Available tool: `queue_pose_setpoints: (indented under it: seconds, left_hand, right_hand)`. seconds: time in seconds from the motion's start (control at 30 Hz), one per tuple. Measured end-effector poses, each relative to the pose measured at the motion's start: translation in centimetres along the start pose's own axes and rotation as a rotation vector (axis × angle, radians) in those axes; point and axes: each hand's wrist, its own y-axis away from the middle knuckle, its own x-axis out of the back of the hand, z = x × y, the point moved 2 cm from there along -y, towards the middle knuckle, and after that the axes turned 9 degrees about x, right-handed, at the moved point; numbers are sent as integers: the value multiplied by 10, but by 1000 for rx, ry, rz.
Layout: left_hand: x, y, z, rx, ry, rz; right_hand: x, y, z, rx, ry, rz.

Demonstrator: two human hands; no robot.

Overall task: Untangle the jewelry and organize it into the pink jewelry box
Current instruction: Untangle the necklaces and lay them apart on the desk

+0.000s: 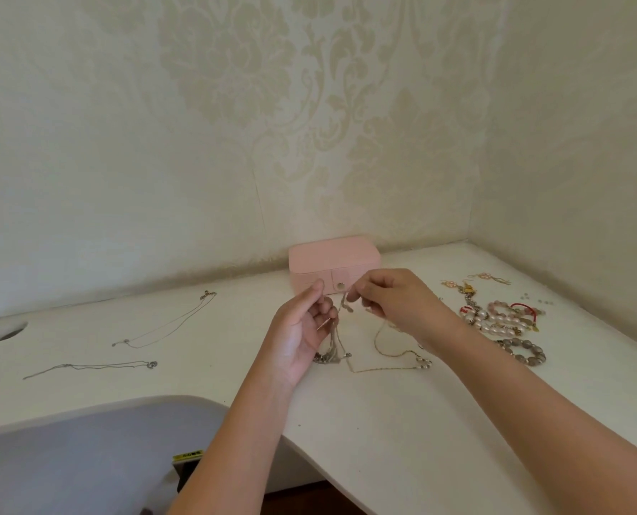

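yellow sticker (187, 455) | dark print, seemingly characters | too blurred to read

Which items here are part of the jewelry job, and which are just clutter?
Job:
- tangled chains, pinched by left hand and right hand
- pink jewelry box, lid closed
- far thin necklace, near thin necklace, laid out at left
- bead bracelets, earrings, at right

Lying about:
- cable hole, far left
- yellow-labelled object, bottom

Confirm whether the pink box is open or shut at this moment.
Shut: the box has its lid flat on the base, and the front tab lies down against the front.
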Motion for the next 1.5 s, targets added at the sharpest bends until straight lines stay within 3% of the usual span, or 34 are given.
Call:
queue_pose_setpoints:
  seconds: [0.07, 0.2, 0.47, 0.63, 0.8, 0.9, 1.03, 1.13, 1.37, 1.5]
  left_hand:
    - [1, -1, 0, -7, 8, 27]
    - [1, 0, 1, -7, -7, 19]
    - [0, 0, 0, -10, -108, 19]
    - [5, -4, 2, -48, 92, 100]
    - [8, -3, 8, -28, 430, 61]
    - [5, 1, 8, 44, 325, 17]
    - [1, 3, 5, 101, 148, -25]
    - [0, 4, 5, 106, 73, -24]
    - [-2, 5, 6, 66, 47, -44]
    - [-2, 7, 6, 74, 29, -48]
  right_hand:
    - [7, -2, 2, -22, 60, 89]
    - [11, -3, 5, -7, 185, 102]
    - [-10, 0, 3, 47, 194, -72]
    - [-3, -1, -1, 14, 323, -5]
    - [10, -3, -1, -40, 323, 53]
    - [5, 0, -1, -54, 232, 30]
    - [-13, 3, 2, -132, 64, -126]
    - [-21, 5, 3, -123, 107, -207]
    - [-6, -1, 4, 53, 184, -9]
    - [-4, -1, 4, 71, 140, -38]
